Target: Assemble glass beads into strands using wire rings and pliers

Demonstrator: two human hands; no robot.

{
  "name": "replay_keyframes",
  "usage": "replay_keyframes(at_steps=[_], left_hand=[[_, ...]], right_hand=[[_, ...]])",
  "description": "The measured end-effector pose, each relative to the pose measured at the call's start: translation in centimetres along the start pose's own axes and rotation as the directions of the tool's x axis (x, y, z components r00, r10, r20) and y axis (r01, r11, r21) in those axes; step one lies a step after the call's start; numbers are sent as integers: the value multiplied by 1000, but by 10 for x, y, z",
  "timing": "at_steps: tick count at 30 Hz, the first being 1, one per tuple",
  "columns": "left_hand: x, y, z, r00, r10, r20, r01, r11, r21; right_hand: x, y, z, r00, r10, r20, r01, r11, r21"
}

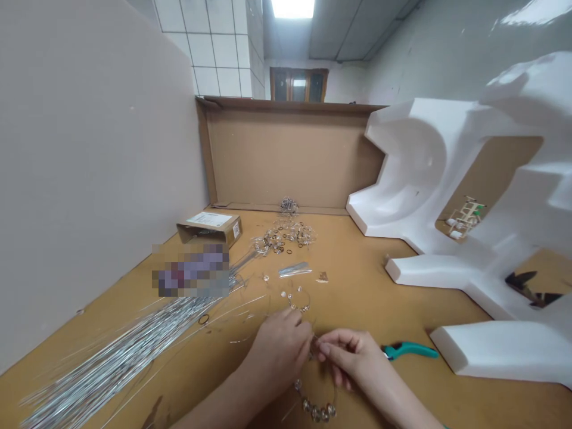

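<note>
Orange-brown tabletop (357,298): silver wire bundle (120,351) left; your left hand (283,339) curled, grip hidden, can't tell; 1 beaded wire loop (316,412) just nearer you; right hand (353,357) pinching its wire, thumb to forefinger; green-handled tool (411,350) to the right.

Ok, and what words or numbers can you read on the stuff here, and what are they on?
No readable words or numbers.
Cardboard box: its white label seems to have print, too small to read.
Side of the box: a little square code, too blurred to make out.
Purplish thing: covered by big pixels, so any writing is hidden.
Beaded loop and green handle: no writing I can see.
</note>
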State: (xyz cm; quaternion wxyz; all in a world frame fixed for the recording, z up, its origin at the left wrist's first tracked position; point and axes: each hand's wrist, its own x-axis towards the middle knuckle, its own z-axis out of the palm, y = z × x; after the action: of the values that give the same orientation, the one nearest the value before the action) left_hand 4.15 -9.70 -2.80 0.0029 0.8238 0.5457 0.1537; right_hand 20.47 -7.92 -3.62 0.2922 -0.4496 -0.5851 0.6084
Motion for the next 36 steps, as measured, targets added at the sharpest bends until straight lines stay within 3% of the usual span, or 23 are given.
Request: replay_keyframes(at_steps=[3,6,13,19,21,24,26,28,32,36], left_hand=[[-5,-1,-2,974,-221,45,225,966,-130],[-10,0,-1,934,-330,134,349,924,-158],[-7,3,13,936,-324,136,345,919,-191],[-3,-1,16,966,-244,87,258,881,-397],[-3,-2,14,963,-236,127,266,786,-558],[-3,-1,10,964,-179,194,259,494,-830],[-3,0,8,964,-152,221,257,295,-920],[-2,1,8,961,-140,238,260,173,-950],[0,2,13,956,-172,239,257,89,-962],[1,0,15,952,-191,240,250,33,-968]], right_hand=[[1,1,-2,993,-14,-113,14,1000,-7],[1,3,-5,974,-64,-216,54,997,-49],[-1,2,-7,967,-155,-201,104,965,-240],[0,5,-9,944,-235,-232,146,927,-345],[0,7,-9,936,-274,-219,181,912,-367],[-2,6,-8,927,-320,-196,239,907,-348],[-3,5,-6,929,-324,-179,255,911,-325],[-3,4,-4,938,-307,-161,250,921,-300],[-2,5,1,958,-263,-114,239,953,-187],[1,9,4,978,-189,-91,194,980,45]])
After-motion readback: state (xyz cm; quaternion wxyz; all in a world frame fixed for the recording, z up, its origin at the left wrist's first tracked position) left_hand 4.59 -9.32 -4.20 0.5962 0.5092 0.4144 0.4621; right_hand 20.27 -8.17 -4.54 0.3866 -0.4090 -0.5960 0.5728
